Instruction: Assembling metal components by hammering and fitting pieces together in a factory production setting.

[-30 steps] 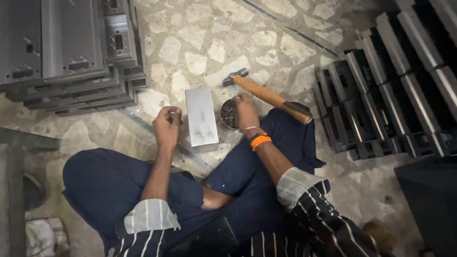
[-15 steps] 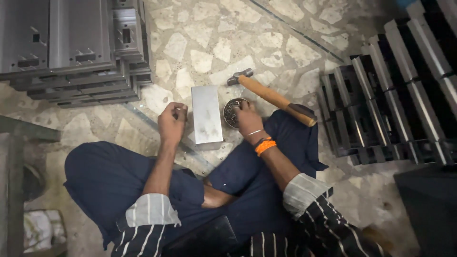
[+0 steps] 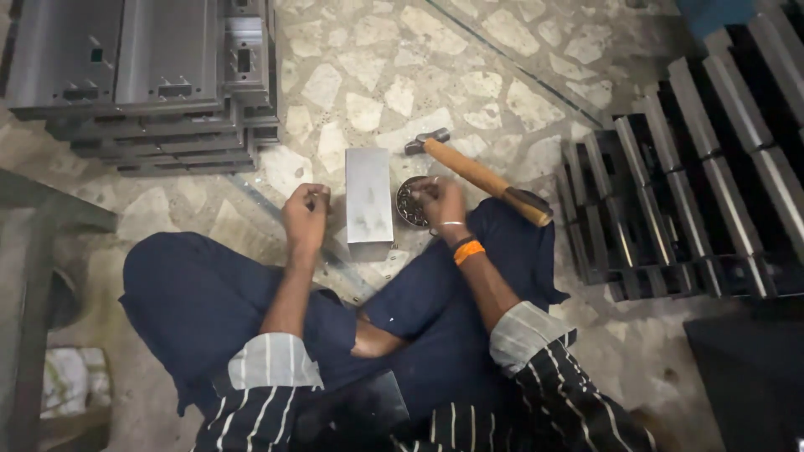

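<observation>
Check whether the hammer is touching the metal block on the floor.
Apart. The head view shows the hammer lying right of the metal block, with bare stone floor visible between its head and the block's edge.

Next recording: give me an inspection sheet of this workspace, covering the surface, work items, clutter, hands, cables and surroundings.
Surface: stone-chip floor; the person sits cross-legged on it.
Work items: grey metal block lying flat between the hands; small round tin of small dark parts beside it; wooden-handled hammer lying on the floor, handle end on the person's leg.
Clutter: nothing seen.
Hands: left hand closed, pinching something too small to tell; right hand at the tin, fingers curled.
Cables: nothing seen.
Surroundings: stacked grey metal panels upper left; rows of dark metal parts to the right.
</observation>
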